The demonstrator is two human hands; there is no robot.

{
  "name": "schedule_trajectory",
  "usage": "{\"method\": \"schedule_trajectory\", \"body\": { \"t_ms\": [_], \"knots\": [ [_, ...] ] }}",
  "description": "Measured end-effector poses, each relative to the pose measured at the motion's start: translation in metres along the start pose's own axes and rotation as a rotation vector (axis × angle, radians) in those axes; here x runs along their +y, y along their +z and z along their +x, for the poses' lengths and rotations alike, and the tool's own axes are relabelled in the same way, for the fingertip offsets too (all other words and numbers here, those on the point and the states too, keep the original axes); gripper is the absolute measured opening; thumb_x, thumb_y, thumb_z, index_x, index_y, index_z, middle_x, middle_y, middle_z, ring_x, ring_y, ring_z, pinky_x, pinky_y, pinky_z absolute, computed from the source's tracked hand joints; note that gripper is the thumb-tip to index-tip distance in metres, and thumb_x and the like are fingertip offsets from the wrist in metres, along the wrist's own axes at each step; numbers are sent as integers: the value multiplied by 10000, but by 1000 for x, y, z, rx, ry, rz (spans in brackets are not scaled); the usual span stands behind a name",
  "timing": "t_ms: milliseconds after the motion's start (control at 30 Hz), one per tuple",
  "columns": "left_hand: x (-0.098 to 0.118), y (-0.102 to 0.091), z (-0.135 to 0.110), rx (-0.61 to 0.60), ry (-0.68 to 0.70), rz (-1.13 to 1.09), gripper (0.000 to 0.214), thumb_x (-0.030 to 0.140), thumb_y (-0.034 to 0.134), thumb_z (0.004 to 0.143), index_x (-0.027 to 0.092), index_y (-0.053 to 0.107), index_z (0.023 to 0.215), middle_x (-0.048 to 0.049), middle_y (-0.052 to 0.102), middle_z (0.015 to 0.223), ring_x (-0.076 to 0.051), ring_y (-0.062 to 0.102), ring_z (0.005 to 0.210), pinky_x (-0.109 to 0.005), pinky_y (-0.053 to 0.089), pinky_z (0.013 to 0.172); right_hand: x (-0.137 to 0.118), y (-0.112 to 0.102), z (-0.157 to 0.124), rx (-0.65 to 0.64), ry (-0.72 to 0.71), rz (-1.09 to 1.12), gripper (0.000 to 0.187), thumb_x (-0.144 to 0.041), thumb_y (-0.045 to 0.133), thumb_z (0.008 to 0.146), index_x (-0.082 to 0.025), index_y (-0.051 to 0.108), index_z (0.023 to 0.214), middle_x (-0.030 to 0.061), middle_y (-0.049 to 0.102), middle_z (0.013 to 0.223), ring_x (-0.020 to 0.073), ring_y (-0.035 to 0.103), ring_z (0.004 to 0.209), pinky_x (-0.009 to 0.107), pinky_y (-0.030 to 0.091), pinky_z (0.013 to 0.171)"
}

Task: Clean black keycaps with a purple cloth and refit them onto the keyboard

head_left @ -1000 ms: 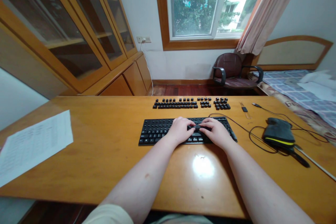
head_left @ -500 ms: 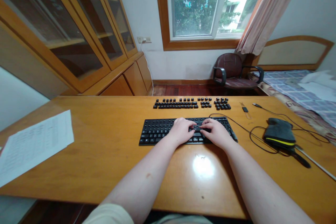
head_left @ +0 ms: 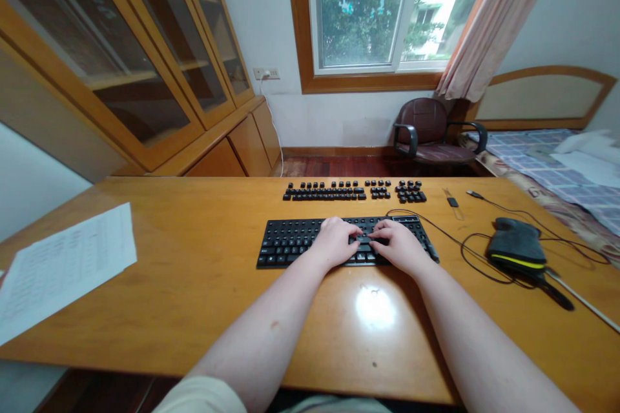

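Observation:
A black keyboard (head_left: 278, 242) lies on the wooden desk, with many small raised key posts and some keycaps showing. My left hand (head_left: 335, 242) rests over its middle, thumb and fingers curled together at a black keycap (head_left: 363, 240). Facing it from the right, my right hand (head_left: 394, 242) closes its thumb and fingers at the other end of the same keycap. The keycap sits low over the keyboard; whether it is seated is hidden by the fingers. Loose black keycaps (head_left: 327, 193) stand in rows behind the keyboard.
A small black-ended wire tool (head_left: 452, 202) lies right of the loose keycaps. Farther right are a dark pouch (head_left: 514, 242) and the keyboard's looping cable (head_left: 484, 271). Paper sheets (head_left: 72, 264) lie at left. A chair (head_left: 426, 129) stands beyond the desk.
Both hands stay in nearly the same place on the keyboard, with only slight finger movement at the keycap. The things around them have not moved.

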State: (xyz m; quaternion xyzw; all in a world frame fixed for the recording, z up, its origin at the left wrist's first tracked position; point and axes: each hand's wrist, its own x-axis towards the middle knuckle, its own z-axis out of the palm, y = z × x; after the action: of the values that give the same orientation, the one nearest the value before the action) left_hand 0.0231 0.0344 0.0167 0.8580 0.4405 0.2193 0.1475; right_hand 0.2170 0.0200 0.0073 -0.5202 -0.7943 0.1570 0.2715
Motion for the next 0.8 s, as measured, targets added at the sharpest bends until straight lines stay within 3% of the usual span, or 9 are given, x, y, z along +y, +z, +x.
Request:
{"method": "schedule_trajectory", "body": {
  "t_ms": [133,400,567,700,800],
  "knots": [
    [1,-2,-1,-8,-13,28,162,299,572,752,249,688,853,-24,667,867,-212,532,887,-368,388,845,-2,0,0,-14,11,-10,167,-235,587,727,-213,725,817,58,629,878,194,585,821,323,466,778],
    [1,4,-2,86,-114,8,77,288,642,690,228,669,730,-34,599,1023,-236,459,1057,-412,341,950,-1,1,0,34,26,14,123,-239,601,710,-207,697,781,54,620,893,190,583,837,315,458,788],
    [1,10,-1,102,-177,3,77,314,683,638,259,668,690,4,570,1119,-280,322,1232,-510,149,1067,-1,2,-1,31,61,34,93,-217,599,683,-204,682,722,42,613,862,181,582,807,298,453,762],
    [1,10,0,62,-259,-9,80,335,692,626,288,676,688,23,544,1179,-314,234,1290,-602,-45,1050,0,4,0,24,84,33,89,-225,594,683,-209,678,709,34,605,852,176,577,786,289,446,733],
    [1,9,1,35,-292,-20,79,346,690,627,302,678,692,33,532,1203,-318,214,1302,-622,-89,1030,0,5,0,23,94,27,84,-239,591,694,-209,669,704,29,600,841,172,574,775,285,440,724]
  ]
}}
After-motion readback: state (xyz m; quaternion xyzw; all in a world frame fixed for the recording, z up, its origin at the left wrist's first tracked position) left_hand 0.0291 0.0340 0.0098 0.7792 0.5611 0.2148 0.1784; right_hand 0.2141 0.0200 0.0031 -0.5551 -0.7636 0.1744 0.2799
